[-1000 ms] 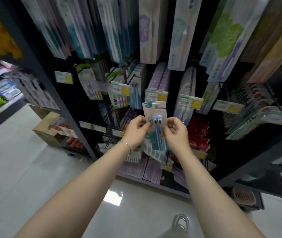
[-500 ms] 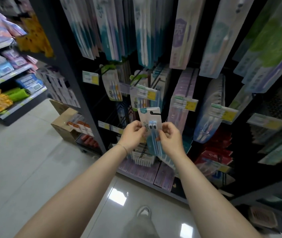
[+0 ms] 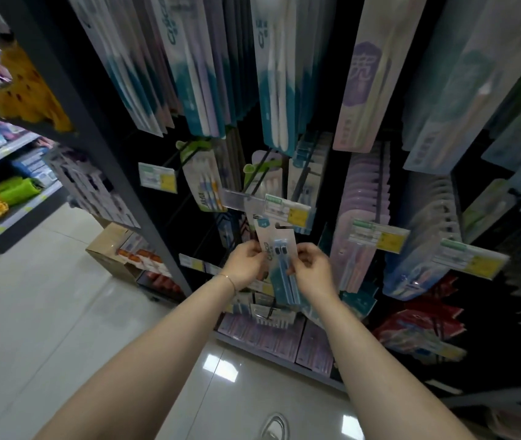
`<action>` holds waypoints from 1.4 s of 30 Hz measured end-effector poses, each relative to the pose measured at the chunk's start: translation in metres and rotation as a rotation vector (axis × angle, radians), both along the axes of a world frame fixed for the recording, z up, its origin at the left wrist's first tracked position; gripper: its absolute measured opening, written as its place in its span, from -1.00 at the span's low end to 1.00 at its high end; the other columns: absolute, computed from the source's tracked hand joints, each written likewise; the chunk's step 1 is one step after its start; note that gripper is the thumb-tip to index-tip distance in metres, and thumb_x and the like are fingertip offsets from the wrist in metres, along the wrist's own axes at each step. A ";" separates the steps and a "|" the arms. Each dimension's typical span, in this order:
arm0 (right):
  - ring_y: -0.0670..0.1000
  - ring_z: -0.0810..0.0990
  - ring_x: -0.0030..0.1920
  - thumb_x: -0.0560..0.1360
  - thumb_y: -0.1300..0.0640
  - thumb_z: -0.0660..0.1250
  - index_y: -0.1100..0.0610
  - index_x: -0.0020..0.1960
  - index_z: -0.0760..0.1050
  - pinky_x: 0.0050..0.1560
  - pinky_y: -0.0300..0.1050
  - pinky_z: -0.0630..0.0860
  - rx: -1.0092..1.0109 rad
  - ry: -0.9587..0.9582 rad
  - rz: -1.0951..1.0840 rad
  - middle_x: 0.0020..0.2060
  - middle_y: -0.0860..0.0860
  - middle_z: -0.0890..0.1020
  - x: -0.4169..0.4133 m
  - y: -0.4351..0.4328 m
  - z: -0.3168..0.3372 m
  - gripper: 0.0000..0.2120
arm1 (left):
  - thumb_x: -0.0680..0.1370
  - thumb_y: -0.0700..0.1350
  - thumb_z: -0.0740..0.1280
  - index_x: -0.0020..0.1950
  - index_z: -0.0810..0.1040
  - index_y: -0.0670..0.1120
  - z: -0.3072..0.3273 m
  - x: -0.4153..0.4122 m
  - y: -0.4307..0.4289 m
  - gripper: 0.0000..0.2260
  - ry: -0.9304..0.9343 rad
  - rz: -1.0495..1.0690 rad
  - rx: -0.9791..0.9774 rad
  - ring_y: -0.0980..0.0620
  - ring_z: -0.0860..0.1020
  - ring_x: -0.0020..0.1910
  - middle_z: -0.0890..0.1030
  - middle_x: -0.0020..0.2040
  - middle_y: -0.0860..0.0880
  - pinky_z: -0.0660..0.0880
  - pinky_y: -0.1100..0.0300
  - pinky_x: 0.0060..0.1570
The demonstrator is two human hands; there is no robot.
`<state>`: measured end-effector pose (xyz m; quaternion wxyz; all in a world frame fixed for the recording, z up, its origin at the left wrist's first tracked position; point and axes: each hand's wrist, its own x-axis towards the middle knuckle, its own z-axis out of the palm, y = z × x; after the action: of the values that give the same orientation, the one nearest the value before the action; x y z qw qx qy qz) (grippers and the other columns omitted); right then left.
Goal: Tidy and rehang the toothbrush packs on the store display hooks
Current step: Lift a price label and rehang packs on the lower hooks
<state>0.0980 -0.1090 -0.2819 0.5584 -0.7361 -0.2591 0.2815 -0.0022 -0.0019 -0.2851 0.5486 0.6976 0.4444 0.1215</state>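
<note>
A toothbrush pack (image 3: 279, 249), white card with two blue brushes and a hang slot at its top, stands upright in front of the dark display rack. My left hand (image 3: 246, 263) pinches its left edge and my right hand (image 3: 311, 269) pinches its right edge. The pack's top sits just below a price tag (image 3: 287, 211) at the tip of a display hook. Rows of other toothbrush packs (image 3: 364, 217) hang on hooks above and to the right.
A dark rack upright (image 3: 100, 128) runs down the left side. A cardboard box (image 3: 116, 252) of goods sits on the tiled floor beside it. Shelves of packaged goods (image 3: 5, 185) stand at far left. Boxed packs (image 3: 271, 338) line the rack's bottom shelf.
Both hands have lifted the pack up toward the hook's price tag, and the view has swung right and tilted upward along the rack.
</note>
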 end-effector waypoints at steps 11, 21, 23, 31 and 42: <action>0.00 0.58 -0.10 0.53 0.35 0.15 0.04 0.06 0.44 -0.05 -0.07 0.52 0.054 -0.032 -0.244 -0.10 -0.01 0.60 0.026 0.049 -0.001 -0.74 | 0.58 -0.31 0.17 -0.03 0.56 -0.12 0.028 0.039 0.029 -0.80 -0.165 -0.025 0.005 -0.18 0.57 0.06 0.62 0.03 -0.22 0.51 -0.15 0.18; 0.13 0.58 -0.10 0.63 0.11 0.10 0.09 0.12 0.40 -0.07 0.02 0.53 -0.006 -0.072 -0.377 -0.07 0.09 0.59 0.028 0.048 -0.004 -0.86 | 0.62 -0.37 0.11 0.30 0.38 -0.32 0.037 0.053 0.021 -0.74 -0.133 -0.033 -0.090 -0.26 0.40 0.34 0.44 0.31 -0.34 0.35 0.07 0.30; 0.16 0.60 -0.09 0.62 0.12 0.10 0.07 0.09 0.39 -0.07 0.00 0.53 -0.031 -0.048 -0.381 -0.07 0.08 0.59 0.027 0.049 -0.005 -0.88 | 0.63 -0.37 0.09 0.32 0.36 -0.27 0.039 0.057 0.021 -0.74 -0.134 -0.012 -0.066 -0.22 0.38 0.36 0.41 0.36 -0.31 0.31 0.09 0.35; 0.00 0.49 0.11 0.57 0.19 0.24 0.08 0.39 0.28 0.13 -0.11 0.46 -0.081 0.110 -0.242 0.13 -0.04 0.48 0.019 0.033 -0.005 -0.59 | 0.61 -0.21 0.23 0.39 0.39 -0.13 0.018 0.043 0.018 -0.66 -0.027 -0.051 0.056 0.02 0.44 0.29 0.49 0.29 -0.03 0.33 0.16 0.36; 0.06 0.57 -0.13 0.54 0.10 0.22 0.09 -0.03 0.52 -0.14 -0.05 0.54 -0.265 -0.450 0.097 -0.18 0.04 0.61 0.023 -0.031 0.019 -0.88 | 0.58 -0.13 0.22 -0.15 0.48 -0.11 0.022 0.038 -0.032 -0.86 0.266 -0.378 0.308 -0.08 0.54 -0.16 0.56 -0.25 -0.07 0.43 0.15 -0.17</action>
<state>0.1214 -0.1403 -0.2634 0.3714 -0.8336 -0.3724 0.1688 0.0354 -0.0337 -0.2634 0.3857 0.8532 0.3509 -0.0097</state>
